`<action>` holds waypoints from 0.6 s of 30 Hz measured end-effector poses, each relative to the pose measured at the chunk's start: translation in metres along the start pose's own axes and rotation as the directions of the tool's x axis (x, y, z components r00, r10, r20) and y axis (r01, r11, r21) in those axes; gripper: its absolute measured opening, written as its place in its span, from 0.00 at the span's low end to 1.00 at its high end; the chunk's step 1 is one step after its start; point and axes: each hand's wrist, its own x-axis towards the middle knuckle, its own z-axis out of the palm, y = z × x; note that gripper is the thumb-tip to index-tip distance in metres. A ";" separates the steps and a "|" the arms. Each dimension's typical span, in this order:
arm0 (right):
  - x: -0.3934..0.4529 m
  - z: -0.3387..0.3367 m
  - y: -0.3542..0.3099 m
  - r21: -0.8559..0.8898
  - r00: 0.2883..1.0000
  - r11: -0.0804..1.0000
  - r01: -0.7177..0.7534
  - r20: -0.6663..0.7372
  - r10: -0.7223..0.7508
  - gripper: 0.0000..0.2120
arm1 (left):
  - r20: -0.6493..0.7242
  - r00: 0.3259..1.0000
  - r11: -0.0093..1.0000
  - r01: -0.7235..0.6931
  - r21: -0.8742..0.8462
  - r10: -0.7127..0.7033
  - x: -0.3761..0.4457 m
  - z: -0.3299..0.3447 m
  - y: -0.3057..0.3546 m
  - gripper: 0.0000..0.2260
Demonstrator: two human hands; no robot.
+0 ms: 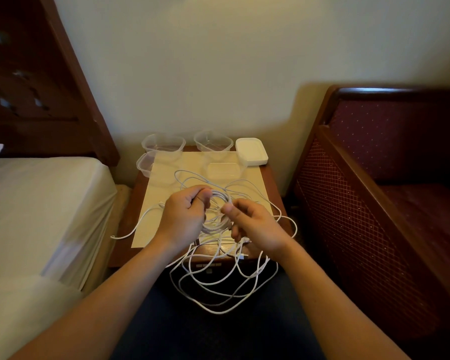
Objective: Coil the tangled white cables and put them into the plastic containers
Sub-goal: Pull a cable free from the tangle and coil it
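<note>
White cables (220,284) sprawl from mid-frame down over the surface's (133,203) near edge; a small coil (217,219) sits between your hands. Your left hand (183,216) grips the coil, your right hand (255,224) pinches a strand. Clear containers (164,146) stand above, toward the wall.

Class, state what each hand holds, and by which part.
Left hand grips the coiled white cable at the coil's top-left; right hand pinches its right side.
</note>
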 end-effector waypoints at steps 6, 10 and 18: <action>-0.009 -0.008 0.016 -0.053 0.991 0.998 -0.027 0.127 0.033 0.15 | 0.020 0.995 0.993 0.100 -0.059 -0.099 0.009 -0.007 -0.007 0.11; -0.014 -0.014 0.012 -0.154 0.975 0.988 -0.015 0.218 0.049 0.12 | 0.022 0.998 0.997 0.064 0.044 -0.065 0.006 -0.003 -0.004 0.11; -0.011 0.002 0.006 -0.087 0.998 0.994 -0.061 0.023 0.064 0.16 | -0.086 0.989 0.959 -0.094 0.267 0.121 -0.005 0.010 -0.006 0.10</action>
